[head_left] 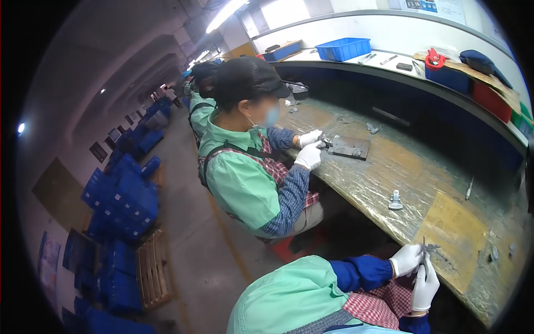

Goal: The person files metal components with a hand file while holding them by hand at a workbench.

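My left hand (407,260), in a white glove, is closed at the bench edge on a small grey metal part (433,249), which the fingers partly hide. Just below it, my right hand (425,286), also gloved, pinches a thin dark rod-like tool (424,242) that points upward against the part. The two hands nearly touch. Under and beyond them lies a yellowish board (453,234). A grey metal casting (395,201) stands on the bench a little farther to the left.
A co-worker (239,167) sits on my left, gloved hands at a metal piece by a dark flat plate (349,148). A pen-like tool (470,188) and small grey pieces (494,254) lie on the bench (384,172). The shelf holds a blue bin (344,50) and red pliers (434,58).
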Available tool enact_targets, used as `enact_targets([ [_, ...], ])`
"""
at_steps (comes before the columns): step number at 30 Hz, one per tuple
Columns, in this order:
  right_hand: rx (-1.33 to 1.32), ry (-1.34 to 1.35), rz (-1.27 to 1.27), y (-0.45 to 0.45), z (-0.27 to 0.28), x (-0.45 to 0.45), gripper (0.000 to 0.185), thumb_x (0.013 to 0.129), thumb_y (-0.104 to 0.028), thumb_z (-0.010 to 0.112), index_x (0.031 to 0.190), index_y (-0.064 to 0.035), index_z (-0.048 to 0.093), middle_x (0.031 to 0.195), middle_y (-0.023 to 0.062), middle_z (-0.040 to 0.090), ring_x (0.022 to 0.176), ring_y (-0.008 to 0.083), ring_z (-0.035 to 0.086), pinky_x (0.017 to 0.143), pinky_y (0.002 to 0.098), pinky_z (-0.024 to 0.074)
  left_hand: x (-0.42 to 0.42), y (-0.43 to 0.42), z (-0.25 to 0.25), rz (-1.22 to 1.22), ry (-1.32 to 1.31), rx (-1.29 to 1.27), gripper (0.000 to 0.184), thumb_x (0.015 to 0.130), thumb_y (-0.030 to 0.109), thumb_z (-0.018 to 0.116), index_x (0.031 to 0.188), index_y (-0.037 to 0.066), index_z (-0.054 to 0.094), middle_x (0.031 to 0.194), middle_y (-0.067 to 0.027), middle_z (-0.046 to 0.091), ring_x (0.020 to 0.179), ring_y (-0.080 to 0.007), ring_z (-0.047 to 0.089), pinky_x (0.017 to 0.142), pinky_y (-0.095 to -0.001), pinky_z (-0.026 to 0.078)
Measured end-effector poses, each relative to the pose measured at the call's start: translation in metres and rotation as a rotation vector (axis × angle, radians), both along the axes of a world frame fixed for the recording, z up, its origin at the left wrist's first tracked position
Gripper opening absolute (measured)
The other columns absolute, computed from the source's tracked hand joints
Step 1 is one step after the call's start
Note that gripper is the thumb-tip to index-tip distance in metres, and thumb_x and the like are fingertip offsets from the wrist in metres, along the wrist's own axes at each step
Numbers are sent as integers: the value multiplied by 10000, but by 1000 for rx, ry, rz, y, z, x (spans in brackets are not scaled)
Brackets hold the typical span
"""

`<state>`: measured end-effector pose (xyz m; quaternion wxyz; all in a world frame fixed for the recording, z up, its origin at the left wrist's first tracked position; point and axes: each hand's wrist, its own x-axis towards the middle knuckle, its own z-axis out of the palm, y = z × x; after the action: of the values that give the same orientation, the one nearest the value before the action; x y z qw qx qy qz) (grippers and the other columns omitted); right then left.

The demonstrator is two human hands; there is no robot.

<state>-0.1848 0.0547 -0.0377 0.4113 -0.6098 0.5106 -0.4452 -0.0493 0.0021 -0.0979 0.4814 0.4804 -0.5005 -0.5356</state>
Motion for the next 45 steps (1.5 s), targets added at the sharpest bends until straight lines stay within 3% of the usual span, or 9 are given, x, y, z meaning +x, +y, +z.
enact_targets([
  [7,28,-17,-43,29,1,-27,410,1054,-13,554,1460,18,596,1184,50,757,675,38,477,579,238,430,9,11,46,-66,-81,169,304,1095,240,520,1255,0,618,634,-31,578,442,-120,540,372,-272,456],
  [16,-19,-23,-16,38,16,-20,399,1038,-1,560,1430,34,619,1076,78,763,665,43,488,587,243,441,7,7,44,-28,-37,209,335,1093,250,491,1293,15,622,649,-52,601,443,-135,562,379,-295,471],
  [20,-84,96,5,38,34,-19,381,992,41,561,1360,52,657,1153,205,775,986,201,743,875,330,565,11,13,52,-18,-82,249,349,1080,333,534,1115,6,649,649,-90,635,471,-178,601,414,-325,493],
  [22,-238,127,-10,38,47,-10,341,967,27,618,1298,34,700,1070,246,761,945,299,778,841,370,590,14,15,75,-29,-64,321,408,1077,333,558,1312,17,663,720,-111,699,527,-179,658,437,-318,532],
  [26,-238,175,40,40,53,-9,286,939,-67,706,1219,-37,750,823,173,716,687,311,717,613,385,563,12,18,55,135,-205,69,260,1007,216,713,869,7,645,623,-93,646,538,-171,648,474,-326,503],
  [27,-268,199,33,40,52,-9,276,936,-91,710,1206,-54,757,775,140,696,657,285,705,586,380,558,12,14,34,90,64,133,263,1012,227,708,906,-2,635,606,-102,638,509,-169,618,459,-318,479],
  [39,-227,389,-32,18,36,-23,379,954,-100,677,1331,-133,708,699,109,636,649,283,679,606,404,564,6,20,82,54,-112,421,257,1084,213,556,1140,-3,683,629,-64,635,445,-113,559,403,-257,447],
  [42,-139,338,-1,13,48,-26,308,959,-39,659,1251,-85,745,839,189,701,735,351,700,640,437,548,14,28,41,-94,-285,56,244,1079,227,561,1104,15,679,700,-70,699,535,-144,678,472,-300,548],
  [45,-64,262,41,12,41,-23,360,994,48,573,1336,23,681,1030,273,734,862,279,744,790,361,566,8,26,69,-16,63,337,267,1074,210,554,1240,29,659,677,-33,632,477,-106,570,425,-272,490],
])
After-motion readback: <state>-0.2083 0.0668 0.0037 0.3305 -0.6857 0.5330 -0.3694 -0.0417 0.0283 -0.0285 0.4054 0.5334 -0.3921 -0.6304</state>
